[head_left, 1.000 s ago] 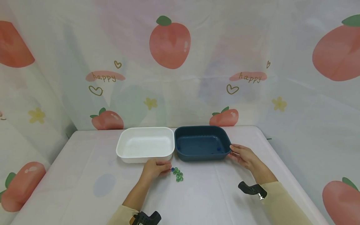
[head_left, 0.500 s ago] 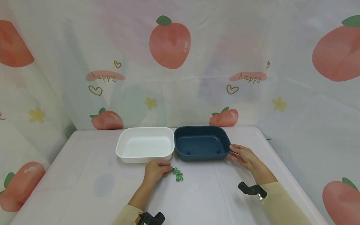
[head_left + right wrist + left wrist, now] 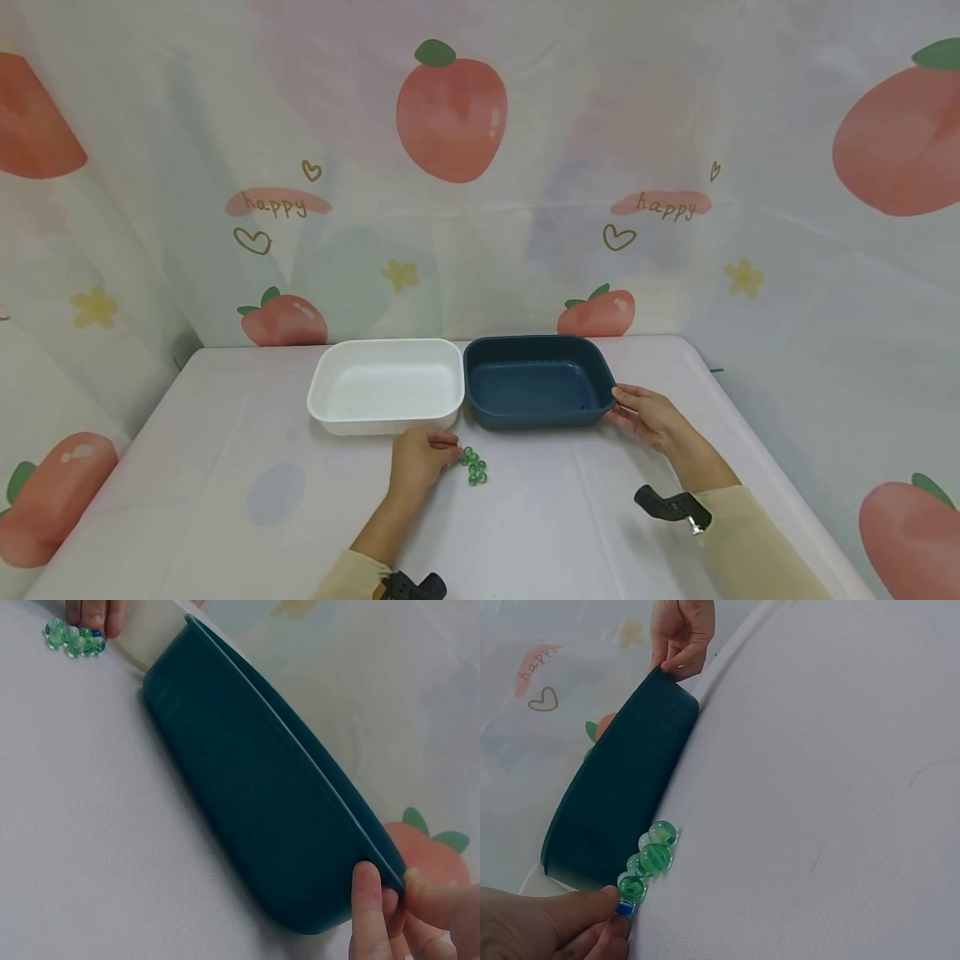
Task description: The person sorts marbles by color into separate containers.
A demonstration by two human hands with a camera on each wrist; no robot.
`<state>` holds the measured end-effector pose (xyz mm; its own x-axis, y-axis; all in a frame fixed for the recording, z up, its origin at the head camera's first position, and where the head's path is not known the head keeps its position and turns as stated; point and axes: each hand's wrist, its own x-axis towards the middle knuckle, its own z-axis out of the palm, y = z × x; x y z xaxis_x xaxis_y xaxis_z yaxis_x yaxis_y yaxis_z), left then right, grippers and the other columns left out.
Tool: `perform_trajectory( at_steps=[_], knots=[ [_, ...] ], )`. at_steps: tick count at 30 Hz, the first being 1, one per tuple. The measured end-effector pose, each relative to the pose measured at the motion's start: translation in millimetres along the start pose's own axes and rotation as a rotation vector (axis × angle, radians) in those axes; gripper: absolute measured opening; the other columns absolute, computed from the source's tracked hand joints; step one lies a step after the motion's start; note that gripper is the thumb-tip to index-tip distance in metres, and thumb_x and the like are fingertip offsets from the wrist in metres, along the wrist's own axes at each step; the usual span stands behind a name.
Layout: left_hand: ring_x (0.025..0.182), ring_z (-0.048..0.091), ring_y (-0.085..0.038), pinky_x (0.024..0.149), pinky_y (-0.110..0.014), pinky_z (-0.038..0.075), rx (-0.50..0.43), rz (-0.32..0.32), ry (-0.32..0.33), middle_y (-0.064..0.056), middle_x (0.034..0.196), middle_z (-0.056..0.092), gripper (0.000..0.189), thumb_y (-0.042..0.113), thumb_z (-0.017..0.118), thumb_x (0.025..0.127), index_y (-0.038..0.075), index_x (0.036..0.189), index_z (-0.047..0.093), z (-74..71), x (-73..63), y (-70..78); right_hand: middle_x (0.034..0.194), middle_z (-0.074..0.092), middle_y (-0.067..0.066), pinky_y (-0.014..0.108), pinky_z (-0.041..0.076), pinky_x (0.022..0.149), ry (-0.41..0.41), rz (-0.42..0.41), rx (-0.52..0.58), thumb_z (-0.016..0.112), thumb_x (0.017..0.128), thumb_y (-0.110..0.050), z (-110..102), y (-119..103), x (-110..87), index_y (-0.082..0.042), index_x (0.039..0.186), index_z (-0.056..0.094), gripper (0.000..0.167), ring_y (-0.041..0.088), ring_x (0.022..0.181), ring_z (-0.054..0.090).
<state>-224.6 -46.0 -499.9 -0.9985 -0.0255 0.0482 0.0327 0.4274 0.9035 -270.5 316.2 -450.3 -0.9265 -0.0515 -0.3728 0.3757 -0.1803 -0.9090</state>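
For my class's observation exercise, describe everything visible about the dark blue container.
The dark blue container is an open-topped rectangle with rounded corners, smooth walls and a thin rim, apparently plastic. It stands upright on the white tablecloth beside the white container, perhaps touching it. The right grip holds its right end by the rim. A small blue object lies inside, near that end.

Pale cloth backdrop (image 3: 517, 258), behind and along both sides, lightly creased; printed with red fruits (image 3: 452, 121) bearing green leaves, yellow flowers (image 3: 744, 277), outlined hearts (image 3: 252, 241) and, twice in the head view, the word "happy" (image 3: 277, 202) on a pink patch. In front, white-draped table (image 3: 555, 517), faintly wrinkled, with a pale blue spot (image 3: 276, 493) toward the left. Lighting soft, rather dim; shadows faint.
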Motion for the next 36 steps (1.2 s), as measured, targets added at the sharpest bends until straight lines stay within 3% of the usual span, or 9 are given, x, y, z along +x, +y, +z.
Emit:
perform_trajectory(
  at_steps=[7, 23, 30, 36],
  knots=[
    [0.071, 0.071, -0.012, 0.059, -0.021, 0.057, 0.025, 0.006, 0.030, -0.004, 0.076, 0.075, 0.013, 0.004, 0.083, 0.073, 0.004, 0.085, 0.078, 1.9, 0.5, -0.4, 0.095, 0.059, 0.001, 0.023, 0.059, 0.079, -0.006, -0.009, 0.016, 0.052, 0.101, -0.008, -0.5, -0.1, -0.3, 0.009, 0.148, 0.024, 0.057, 0.007, 0.084, 0.060],
    [0.069, 0.070, -0.009, 0.058, -0.019, 0.056, 0.045, 0.005, 0.032, -0.002, 0.076, 0.075, 0.010, 0.007, 0.083, 0.075, 0.007, 0.084, 0.078, 0.8, 0.9, -1.2, 0.094, 0.060, 0.001, 0.023, 0.059, 0.079, -0.019, -0.019, 0.026, 0.050, 0.102, -0.007, -1.0, 0.6, 0.8, 0.009, 0.146, 0.028, 0.052, 0.008, 0.085, 0.060],
    [0.069, 0.068, -0.009, 0.060, -0.021, 0.056, 0.012, -0.062, 0.006, -0.004, 0.079, 0.075, 0.009, 0.010, 0.082, 0.077, 0.008, 0.084, 0.079, -1.5, 2.5, -2.6, 0.095, 0.060, 0.002, 0.022, 0.059, 0.079, -0.015, -0.015, 0.020, 0.050, 0.102, -0.007, -0.9, 0.6, 0.8, 0.009, 0.146, 0.027, 0.052, 0.009, 0.085, 0.059],
    [0.072, 0.070, -0.012, 0.065, -0.023, 0.058, -0.084, -0.119, -0.018, -0.008, 0.086, 0.076, 0.013, 0.010, 0.081, 0.078, 0.003, 0.089, 0.078, -5.2, 4.9, -3.7, 0.095, 0.060, 0.001, 0.023, 0.059, 0.079, -0.023, -0.012, 0.028, 0.051, 0.102, -0.007, -1.8, 0.2, 1.3, 0.009, 0.146, 0.027, 0.052, 0.008, 0.085, 0.060]
  ],
)
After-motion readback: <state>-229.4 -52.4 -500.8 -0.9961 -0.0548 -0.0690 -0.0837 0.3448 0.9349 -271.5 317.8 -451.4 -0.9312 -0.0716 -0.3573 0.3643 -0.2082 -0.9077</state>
